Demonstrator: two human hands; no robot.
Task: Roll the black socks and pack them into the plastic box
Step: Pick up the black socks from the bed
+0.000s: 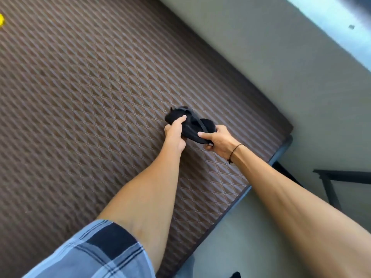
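Both hands grip one bunched pair of black fabric socks (189, 126) above the brown diamond-quilted mattress (80, 97). Left hand (175, 134) closes on the bundle's ten-o'clock end, thumb on top; right hand (219, 140), a thin black cord bracelet (234, 152) at its wrist, pinches the four-o'clock end. A blue plaid sleeve (96, 255) shows at seven o'clock.

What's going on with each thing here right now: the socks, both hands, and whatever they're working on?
Black socks: bunched, partly rolled, gripped at both ends.
Left hand: closed on the socks' left end, thumb on top.
Right hand: closed on the socks' right end; a black cord around its wrist.
Quilted brown surface: flat, lying beneath the socks.
Plastic box: not in view.
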